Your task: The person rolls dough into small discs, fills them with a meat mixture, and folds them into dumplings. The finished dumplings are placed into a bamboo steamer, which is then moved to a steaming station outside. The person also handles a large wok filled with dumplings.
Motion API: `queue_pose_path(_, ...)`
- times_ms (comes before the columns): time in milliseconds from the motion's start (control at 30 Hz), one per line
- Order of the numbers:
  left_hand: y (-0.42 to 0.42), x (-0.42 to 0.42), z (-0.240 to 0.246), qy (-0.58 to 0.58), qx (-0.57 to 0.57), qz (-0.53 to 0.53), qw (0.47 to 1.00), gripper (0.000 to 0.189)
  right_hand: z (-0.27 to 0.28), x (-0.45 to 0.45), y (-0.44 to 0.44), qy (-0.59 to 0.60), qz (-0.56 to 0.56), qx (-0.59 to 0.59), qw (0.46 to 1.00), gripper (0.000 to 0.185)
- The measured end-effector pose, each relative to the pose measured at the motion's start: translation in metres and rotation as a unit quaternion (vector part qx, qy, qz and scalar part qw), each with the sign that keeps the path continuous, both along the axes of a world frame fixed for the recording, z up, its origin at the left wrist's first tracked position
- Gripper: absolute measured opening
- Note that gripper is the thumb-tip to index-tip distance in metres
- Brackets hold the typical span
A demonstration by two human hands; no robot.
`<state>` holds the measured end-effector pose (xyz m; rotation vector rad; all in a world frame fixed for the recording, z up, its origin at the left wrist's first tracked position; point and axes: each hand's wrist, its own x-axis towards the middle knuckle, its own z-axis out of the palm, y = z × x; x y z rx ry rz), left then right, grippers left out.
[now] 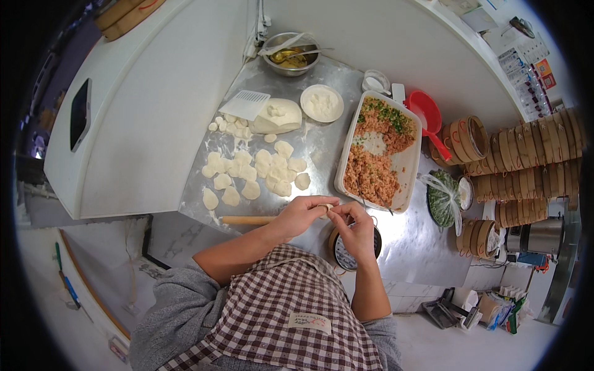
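Between them, my left hand (301, 213) and my right hand (355, 225) pinch a small dumpling (326, 208) at its edge; fingers hide most of it. Below my right hand sits a round bamboo steamer (342, 252) with a perforated metal base. Left of my left hand a wooden rolling pin (246, 220) lies partly under my forearm. Several flat dough wrappers (278, 169) are spread on the floured metal table (320, 153). Ahead of my right hand stands a white plastic tub (341, 176) of minced meat filling (371, 171) with chopped greens and thin utensils.
Behind the wrappers are a dough lump (280, 116), small dough pieces (232, 126), a white scraper (246, 103), a flour bowl (321, 103) and a metal bowl of oil (292, 68). To the right are a red ladle (424, 111), bagged greens (443, 197) and stacked bamboo steamers (529, 148).
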<state>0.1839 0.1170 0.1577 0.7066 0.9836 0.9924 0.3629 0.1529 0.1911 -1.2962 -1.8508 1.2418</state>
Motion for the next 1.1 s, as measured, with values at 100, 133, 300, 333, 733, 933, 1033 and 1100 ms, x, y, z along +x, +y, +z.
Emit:
queue_pose_path(100, 0.000, 0.001, -0.003, 0.029, 0.050, -0.009, 0.998, 0.045, 0.002, -0.002, 0.000, -0.010, 0.011, 0.036, 0.999, 0.013)
queue_pose_path(133, 0.000, 0.001, -0.005, 0.040, 0.058, -0.011, 0.997, 0.046, 0.003, -0.002, 0.000, -0.017, 0.017, 0.050, 0.998, 0.013)
queue_pose_path(300, 0.001, -0.002, -0.013, 0.020, 0.071, -0.024, 0.997, 0.050, 0.009, -0.005, 0.000, -0.027, 0.024, 0.031, 0.999, 0.011)
queue_pose_path(333, 0.002, -0.003, -0.014, -0.022, 0.040, -0.022, 0.999, 0.048, 0.008, -0.005, 0.000, -0.023, 0.028, 0.041, 0.998, 0.010)
queue_pose_path(733, -0.003, 0.002, -0.012, 0.001, -0.055, 0.018, 0.998, 0.041, 0.001, -0.005, -0.002, -0.003, -0.018, 0.039, 0.999, 0.012)
queue_pose_path(933, -0.001, -0.002, -0.009, 0.059, 0.044, -0.020, 0.997, 0.046, 0.004, -0.006, -0.001, -0.036, 0.005, -0.023, 0.999, 0.012)
queue_pose_path(1033, 0.000, -0.004, -0.008, 0.055, 0.051, -0.045, 0.996, 0.051, 0.003, -0.008, -0.002, -0.020, 0.004, 0.054, 0.998, 0.012)
queue_pose_path(1100, 0.001, -0.004, -0.007, 0.041, 0.039, -0.036, 0.998, 0.056, 0.002, -0.009, -0.003, -0.026, 0.024, 0.030, 0.999, 0.012)
